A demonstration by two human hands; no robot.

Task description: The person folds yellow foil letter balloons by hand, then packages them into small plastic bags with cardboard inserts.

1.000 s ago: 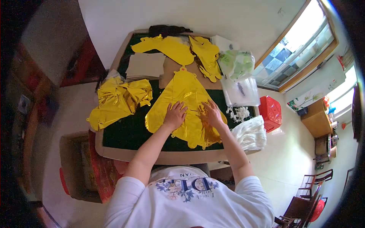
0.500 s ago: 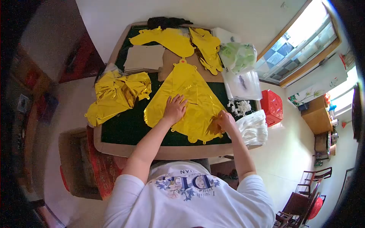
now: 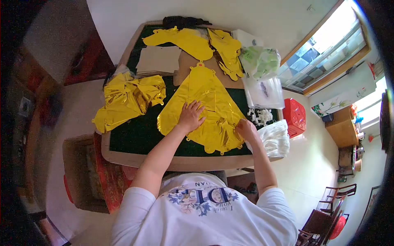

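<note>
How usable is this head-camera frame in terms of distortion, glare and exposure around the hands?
Head view: strong fisheye bend with dark vignette at the corners; the window is blown out; the gold foil balloon shows glare patches, yet the left hand and right hand on it are evenly lit and reasonably sharp; the table edges curve.

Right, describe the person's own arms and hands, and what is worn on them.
Both arms are bare from the short sleeves of a white T-shirt with a blue floral print and lettering on the chest. The left hand and right hand are bare: no gloves show, and no watch or rings can be made out.
</note>
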